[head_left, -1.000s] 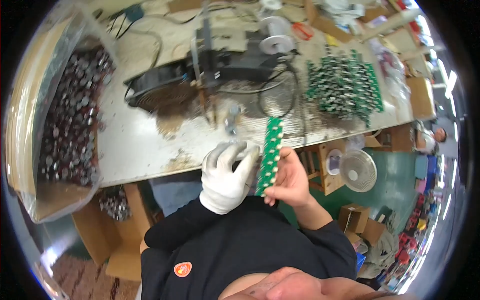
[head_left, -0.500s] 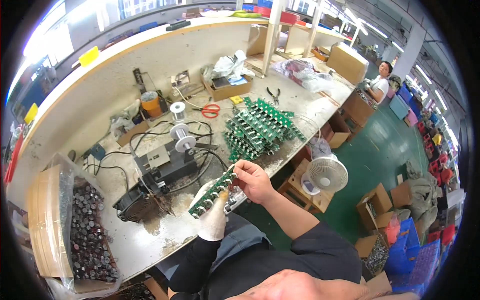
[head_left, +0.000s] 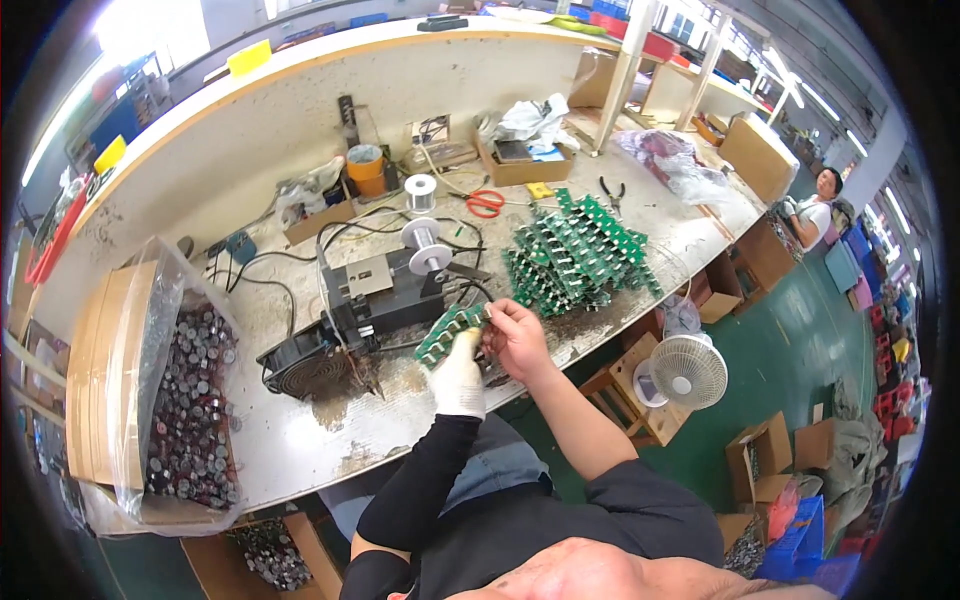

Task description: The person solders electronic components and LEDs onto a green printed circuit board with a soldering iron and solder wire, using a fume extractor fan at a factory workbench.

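Observation:
A narrow green circuit board strip (head_left: 436, 341) with a row of pale parts is held over the front of the bench. My left hand (head_left: 459, 386), in a whitish glove, grips it from below with the thumb across its face. The bare fingers of my right hand (head_left: 520, 342) pinch its right end. Just beyond is a black machine (head_left: 385, 300) with a solder wire spool (head_left: 426, 247) on it. A pile of similar green boards (head_left: 575, 255) lies to the right of the machine.
A box of small round metal parts (head_left: 195, 420) stands at the left. Red scissors (head_left: 486, 204), black pliers (head_left: 612, 192) and an orange pot (head_left: 366, 170) lie farther back. A white fan (head_left: 688, 370) stands off the bench's right edge. Another person (head_left: 812, 215) is at the far right.
The view has shifted, so the bench appears farther right and slightly higher. Both hands still hold the board, which now sits more steeply tilted and looks shorter.

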Action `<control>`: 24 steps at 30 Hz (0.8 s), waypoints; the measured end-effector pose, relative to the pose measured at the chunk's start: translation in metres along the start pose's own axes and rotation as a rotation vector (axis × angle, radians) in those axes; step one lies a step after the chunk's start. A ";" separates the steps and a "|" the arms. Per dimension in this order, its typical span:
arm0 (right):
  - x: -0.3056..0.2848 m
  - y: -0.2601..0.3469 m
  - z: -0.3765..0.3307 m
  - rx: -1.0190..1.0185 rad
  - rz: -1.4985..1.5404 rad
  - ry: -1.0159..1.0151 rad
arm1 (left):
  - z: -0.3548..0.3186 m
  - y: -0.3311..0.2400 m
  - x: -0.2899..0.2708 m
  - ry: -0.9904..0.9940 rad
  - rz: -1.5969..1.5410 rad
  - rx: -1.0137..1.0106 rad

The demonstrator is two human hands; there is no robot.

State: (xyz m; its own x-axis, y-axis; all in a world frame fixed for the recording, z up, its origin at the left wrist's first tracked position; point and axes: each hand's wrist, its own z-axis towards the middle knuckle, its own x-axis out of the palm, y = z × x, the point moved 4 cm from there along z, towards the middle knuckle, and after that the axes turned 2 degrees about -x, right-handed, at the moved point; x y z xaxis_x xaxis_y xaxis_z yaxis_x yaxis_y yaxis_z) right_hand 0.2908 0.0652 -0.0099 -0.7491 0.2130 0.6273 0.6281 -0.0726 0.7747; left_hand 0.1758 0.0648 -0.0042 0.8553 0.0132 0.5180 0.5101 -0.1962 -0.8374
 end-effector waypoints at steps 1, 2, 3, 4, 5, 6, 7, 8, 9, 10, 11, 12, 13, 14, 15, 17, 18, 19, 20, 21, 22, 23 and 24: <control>0.000 0.004 -0.002 -0.051 -0.078 0.019 | -0.005 -0.003 0.006 0.069 -0.023 0.008; 0.002 0.008 -0.005 -0.036 -0.127 0.019 | -0.001 0.003 0.004 0.093 -0.014 -0.009; 0.002 0.008 -0.004 0.032 -0.053 0.044 | 0.004 0.008 0.002 0.117 -0.006 -0.026; 0.001 0.008 -0.002 0.092 0.023 0.063 | 0.005 0.004 0.001 0.115 0.074 -0.055; 0.000 0.007 0.000 0.151 0.099 0.050 | 0.003 0.001 0.005 0.151 -0.008 -0.115; -0.005 0.007 0.002 0.154 0.097 0.047 | 0.002 0.001 0.009 0.188 -0.090 -0.173; -0.010 -0.001 0.005 0.288 0.204 0.006 | 0.013 0.013 0.000 0.133 -0.078 -0.128; -0.019 -0.009 0.007 0.415 0.315 -0.043 | 0.013 0.013 0.004 0.132 -0.174 -0.163; -0.029 -0.015 0.011 0.439 0.331 -0.060 | 0.013 0.012 0.008 0.130 -0.269 -0.199; -0.028 -0.016 0.012 0.445 0.332 -0.061 | 0.013 0.009 0.008 0.149 -0.285 -0.204; -0.023 -0.012 0.013 0.383 0.247 0.045 | 0.008 -0.002 0.011 0.114 -0.204 -0.134; -0.017 -0.007 0.011 0.320 0.162 0.150 | 0.004 -0.011 0.016 0.080 -0.121 -0.065; 0.009 0.004 0.000 0.329 0.179 0.084 | 0.010 -0.002 0.010 0.027 -0.060 -0.031; 0.001 -0.002 0.002 0.335 0.114 0.075 | 0.011 0.000 0.012 0.015 -0.002 0.079; -0.008 -0.008 0.004 0.342 0.048 0.067 | 0.012 0.002 0.012 0.002 0.057 0.188; -0.022 -0.004 0.006 0.273 -0.032 0.008 | 0.005 -0.004 0.015 0.019 0.033 0.132; -0.029 -0.006 0.011 0.263 0.057 0.007 | 0.005 -0.002 0.014 0.005 0.022 0.068; -0.025 -0.004 0.010 0.273 0.173 -0.086 | 0.008 0.001 0.010 0.018 -0.037 0.078; -0.018 0.002 0.008 0.238 0.197 -0.028 | 0.007 -0.004 0.011 0.025 0.006 0.076; -0.014 0.002 0.007 0.214 0.138 -0.039 | 0.005 -0.009 0.013 0.033 0.049 0.074; -0.012 0.002 0.007 0.187 0.078 -0.051 | 0.005 -0.010 0.015 0.036 -0.017 0.059; -0.020 0.000 0.012 0.175 0.072 -0.003 | 0.007 -0.009 0.013 0.031 0.010 0.042; -0.023 0.000 0.014 0.143 0.068 -0.021 | 0.008 -0.009 0.010 0.027 0.037 0.024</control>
State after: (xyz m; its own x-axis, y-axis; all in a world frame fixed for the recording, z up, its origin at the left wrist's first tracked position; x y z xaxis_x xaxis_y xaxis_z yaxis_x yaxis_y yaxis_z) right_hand 0.3109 0.0744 -0.0249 -0.7002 0.2329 0.6749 0.7019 0.0517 0.7104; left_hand 0.1808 0.0742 0.0069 0.8712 -0.0205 0.4906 0.4802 -0.1725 -0.8600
